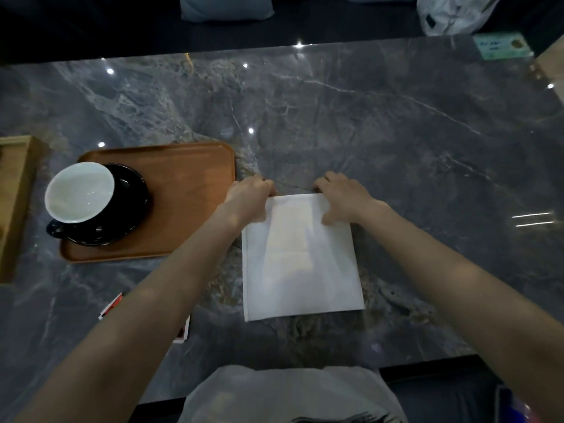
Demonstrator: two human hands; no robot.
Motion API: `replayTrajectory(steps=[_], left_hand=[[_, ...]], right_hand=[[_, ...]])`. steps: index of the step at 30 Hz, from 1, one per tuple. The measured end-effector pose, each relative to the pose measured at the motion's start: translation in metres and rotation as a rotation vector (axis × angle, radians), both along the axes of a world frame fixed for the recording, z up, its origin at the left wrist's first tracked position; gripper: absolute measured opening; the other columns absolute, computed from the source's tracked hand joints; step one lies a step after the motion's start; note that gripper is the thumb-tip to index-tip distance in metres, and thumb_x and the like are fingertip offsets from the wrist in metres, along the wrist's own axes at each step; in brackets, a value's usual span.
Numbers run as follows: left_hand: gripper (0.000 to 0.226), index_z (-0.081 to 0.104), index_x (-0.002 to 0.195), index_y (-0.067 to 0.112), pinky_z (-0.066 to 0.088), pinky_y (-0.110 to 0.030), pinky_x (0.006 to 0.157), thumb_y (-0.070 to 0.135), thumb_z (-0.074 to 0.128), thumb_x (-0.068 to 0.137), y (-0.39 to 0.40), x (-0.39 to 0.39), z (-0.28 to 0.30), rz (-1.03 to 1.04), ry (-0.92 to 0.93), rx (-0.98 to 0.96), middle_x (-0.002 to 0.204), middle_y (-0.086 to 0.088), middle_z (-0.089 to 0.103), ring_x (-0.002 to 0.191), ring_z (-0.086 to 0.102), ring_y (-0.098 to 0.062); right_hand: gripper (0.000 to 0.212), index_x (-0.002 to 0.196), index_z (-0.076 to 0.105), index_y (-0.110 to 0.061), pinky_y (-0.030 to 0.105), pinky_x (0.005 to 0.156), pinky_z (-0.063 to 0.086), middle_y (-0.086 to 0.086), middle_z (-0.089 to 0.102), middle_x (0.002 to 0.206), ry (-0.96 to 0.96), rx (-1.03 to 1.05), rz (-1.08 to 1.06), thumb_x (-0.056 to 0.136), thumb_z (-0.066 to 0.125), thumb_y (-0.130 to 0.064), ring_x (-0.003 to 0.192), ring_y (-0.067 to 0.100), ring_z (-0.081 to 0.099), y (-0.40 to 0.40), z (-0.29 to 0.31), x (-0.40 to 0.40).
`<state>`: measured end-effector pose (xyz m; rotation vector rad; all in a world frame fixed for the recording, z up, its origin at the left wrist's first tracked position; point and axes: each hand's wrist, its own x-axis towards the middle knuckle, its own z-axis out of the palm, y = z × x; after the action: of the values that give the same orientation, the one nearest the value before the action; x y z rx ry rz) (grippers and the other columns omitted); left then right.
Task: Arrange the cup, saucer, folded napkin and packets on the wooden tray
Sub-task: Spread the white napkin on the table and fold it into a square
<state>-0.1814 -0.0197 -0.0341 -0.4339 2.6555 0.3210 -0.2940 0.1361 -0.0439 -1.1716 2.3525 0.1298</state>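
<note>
A white napkin lies flat on the grey marble table, right of the wooden tray. My left hand pinches the napkin's far left corner and my right hand grips its far right corner. On the tray's left part stands a black cup with a white inside, resting on a black saucer. Two red and white packets lie on the table near the front, partly hidden under my left forearm.
A light wooden box stands at the left edge of the marble table. A green card and a white plastic bag sit at the far right. A light cushion lies beyond the table.
</note>
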Motion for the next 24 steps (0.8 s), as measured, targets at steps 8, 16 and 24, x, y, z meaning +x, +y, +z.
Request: replayTrajectory(steps=[8, 16, 24], left_hand=[[0.058, 0.058, 0.116, 0.01, 0.05, -0.038, 0.084, 0.021, 0.082, 0.064, -0.005, -0.038, 0.013, 0.004, -0.407, -0.01, 0.118, -0.009, 0.06, 0.108, 0.058, -0.029], [0.06, 0.059, 0.116, 0.013, 0.044, -0.034, 0.077, 0.022, 0.084, 0.062, -0.003, -0.035, 0.013, 0.023, -0.377, -0.05, 0.115, -0.007, 0.062, 0.108, 0.058, -0.028], [0.043, 0.06, 0.109, 0.01, 0.041, -0.039, 0.092, 0.025, 0.076, 0.072, 0.004, -0.006, 0.004, -0.043, -0.225, -0.112, 0.117, -0.009, 0.061, 0.113, 0.054, -0.029]], right_hand=[[0.065, 0.11, 0.045, -0.009, 0.033, 0.073, 0.037, 0.012, 0.053, 0.117, -0.086, 0.133, 0.006, 0.06, 0.082, -0.028, 0.107, 0.029, 0.05, -0.019, 0.005, -0.012], [0.059, 0.107, 0.057, -0.01, 0.041, 0.091, 0.038, 0.01, 0.052, 0.118, 0.023, 0.21, 0.098, 0.061, 0.08, -0.04, 0.112, 0.028, 0.05, -0.023, 0.006, -0.011], [0.029, 0.087, 0.058, -0.011, 0.025, 0.053, 0.032, 0.011, 0.064, 0.099, -0.067, 0.121, 0.02, 0.068, 0.074, -0.026, 0.079, 0.026, 0.055, -0.003, 0.012, 0.0]])
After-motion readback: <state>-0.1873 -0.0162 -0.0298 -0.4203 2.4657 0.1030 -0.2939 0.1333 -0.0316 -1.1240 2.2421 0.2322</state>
